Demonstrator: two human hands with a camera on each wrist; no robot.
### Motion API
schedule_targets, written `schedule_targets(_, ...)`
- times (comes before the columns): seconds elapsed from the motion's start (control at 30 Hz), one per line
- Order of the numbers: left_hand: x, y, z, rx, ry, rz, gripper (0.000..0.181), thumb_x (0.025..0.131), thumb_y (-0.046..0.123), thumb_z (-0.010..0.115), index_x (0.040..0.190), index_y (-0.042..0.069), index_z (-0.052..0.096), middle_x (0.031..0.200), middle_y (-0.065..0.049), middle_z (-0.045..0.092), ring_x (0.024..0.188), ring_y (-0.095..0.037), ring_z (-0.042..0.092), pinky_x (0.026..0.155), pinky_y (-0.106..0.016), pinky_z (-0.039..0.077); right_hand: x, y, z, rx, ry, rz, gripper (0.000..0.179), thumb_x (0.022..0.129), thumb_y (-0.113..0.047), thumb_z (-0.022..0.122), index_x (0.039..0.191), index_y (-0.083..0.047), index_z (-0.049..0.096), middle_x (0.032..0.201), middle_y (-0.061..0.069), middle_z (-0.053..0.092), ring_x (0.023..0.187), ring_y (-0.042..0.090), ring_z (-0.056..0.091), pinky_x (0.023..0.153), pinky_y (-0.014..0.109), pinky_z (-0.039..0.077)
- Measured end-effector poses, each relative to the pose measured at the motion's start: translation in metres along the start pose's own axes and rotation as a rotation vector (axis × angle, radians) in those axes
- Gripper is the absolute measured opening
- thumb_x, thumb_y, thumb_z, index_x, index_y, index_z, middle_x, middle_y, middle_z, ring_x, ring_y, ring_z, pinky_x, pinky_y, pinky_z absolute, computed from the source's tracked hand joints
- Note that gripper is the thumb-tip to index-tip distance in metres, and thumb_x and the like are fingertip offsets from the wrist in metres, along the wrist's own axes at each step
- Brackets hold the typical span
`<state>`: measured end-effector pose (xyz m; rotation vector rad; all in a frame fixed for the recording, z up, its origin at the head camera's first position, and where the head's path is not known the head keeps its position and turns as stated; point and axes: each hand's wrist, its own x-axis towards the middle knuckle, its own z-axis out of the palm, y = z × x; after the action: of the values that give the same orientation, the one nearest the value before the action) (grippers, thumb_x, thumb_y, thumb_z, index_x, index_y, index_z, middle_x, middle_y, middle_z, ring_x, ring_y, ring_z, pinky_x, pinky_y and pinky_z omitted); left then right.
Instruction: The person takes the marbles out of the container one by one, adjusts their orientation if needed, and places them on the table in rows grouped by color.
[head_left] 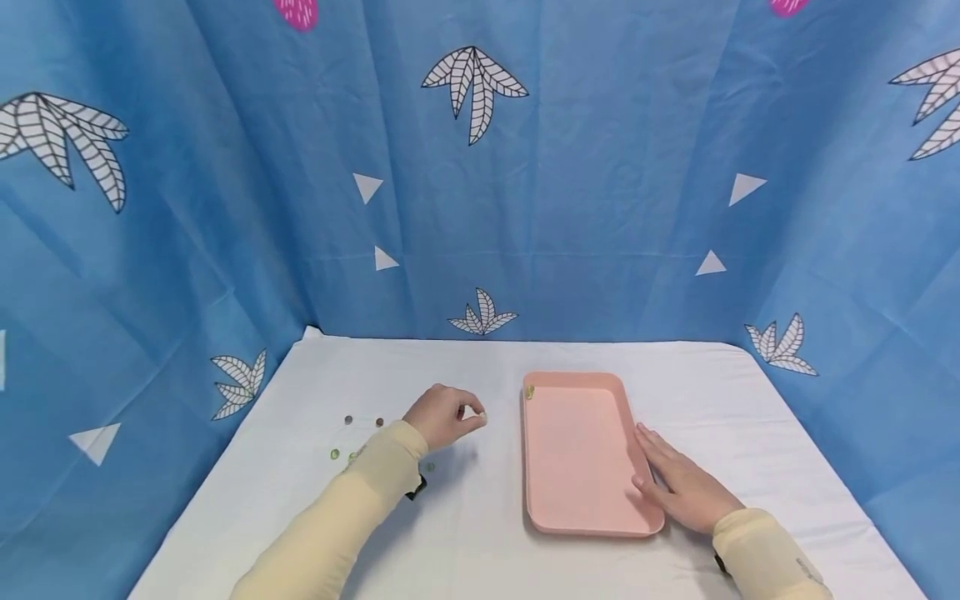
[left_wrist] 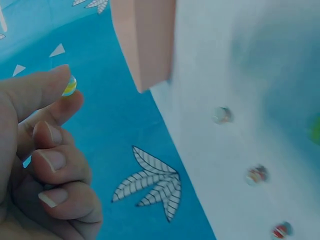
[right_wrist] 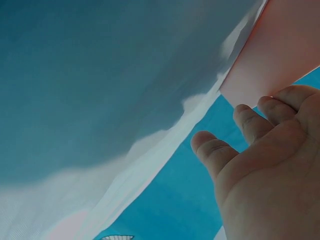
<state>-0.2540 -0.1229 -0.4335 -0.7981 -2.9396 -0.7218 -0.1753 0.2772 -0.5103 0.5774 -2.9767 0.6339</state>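
My left hand (head_left: 444, 416) is above the table, left of a shallow pink tray (head_left: 581, 462), and pinches a small marble (left_wrist: 71, 86) between thumb and index finger. The marble is clear glass with a yellow streak, and the other fingers curl in toward the palm. At the tray's right side, my right hand (head_left: 686, 487) rests against the wall with its fingers extended and its thumb over the rim. A greenish-yellow marble (head_left: 529, 392) lies in the tray's far left corner.
Several marbles lie on the white table (head_left: 480, 533) left of the tray, including a dark one (head_left: 379, 422) and a green one (head_left: 335, 454). My left forearm partly covers this group. A blue patterned curtain (head_left: 570, 208) encloses the back and sides.
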Motion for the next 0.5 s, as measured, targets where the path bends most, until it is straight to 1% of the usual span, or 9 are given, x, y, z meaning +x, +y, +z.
schedule_targets(0.1,-0.009,-0.008,0.0,0.008,-0.014,0.008,0.011,0.088,0.03,0.072,0.094,0.022,0.075,0.054,0.012,0.05,0.05,-0.006,0.04,0.05,-0.023,0.037,0.0,0.0,-0.001,0.009,-0.002,0.004,0.071,0.096,-0.043,0.055,0.15,-0.004,0.029,0.155,0.013,0.028,0.138,0.04,0.028,0.107,0.056,0.028)
schedule_targets(0.17,-0.015,-0.012,0.001,0.009,-0.02,0.01,0.011,0.087,0.029,0.072,0.095,0.021,0.076,0.057,0.013,0.052,0.052,-0.006,0.041,0.05,-0.023,0.037,0.0,0.0,-0.002,0.01,-0.004,-0.001,0.071,0.096,-0.043,0.054,0.15,-0.003,0.029,0.155,0.014,0.028,0.138,0.04,0.028,0.107,0.056,0.028)
schedule_targets(0.3,-0.028,-0.021,0.006,0.025,-0.044,-0.011,0.012,0.086,0.029,0.074,0.095,0.021,0.076,0.067,0.015,0.056,0.058,-0.006,0.044,0.053,-0.023,0.039,0.0,-0.001,-0.002,0.006,-0.006,-0.006,0.072,0.096,-0.043,0.055,0.15,-0.003,0.029,0.155,0.014,0.028,0.138,0.04,0.029,0.107,0.056,0.028)
schedule_targets(0.37,-0.033,-0.025,0.009,0.037,-0.059,-0.024,0.011,0.085,0.028,0.075,0.093,0.021,0.076,0.069,0.014,0.058,0.06,-0.007,0.046,0.054,-0.025,0.041,-0.001,-0.002,-0.002,0.005,-0.006,-0.005,0.072,0.096,-0.043,0.055,0.15,-0.004,0.029,0.155,0.014,0.028,0.138,0.04,0.029,0.108,0.055,0.028)
schedule_targets(0.43,-0.038,-0.03,0.012,0.054,-0.071,-0.043,0.01,0.084,0.029,0.076,0.091,0.022,0.076,0.072,0.013,0.061,0.065,-0.008,0.051,0.059,-0.026,0.043,0.0,-0.002,-0.001,0.008,-0.004,-0.006,0.072,0.096,-0.043,0.055,0.15,-0.003,0.029,0.155,0.014,0.028,0.138,0.039,0.029,0.108,0.055,0.028)
schedule_targets(0.5,-0.041,-0.033,0.015,0.069,-0.077,-0.057,0.009,0.082,0.029,0.077,0.089,0.023,0.076,0.079,0.011,0.067,0.076,-0.012,0.06,0.068,-0.03,0.048,0.0,-0.003,-0.002,0.008,-0.003,-0.007,0.072,0.096,-0.043,0.055,0.15,-0.003,0.029,0.155,0.015,0.028,0.138,0.04,0.029,0.107,0.056,0.028)
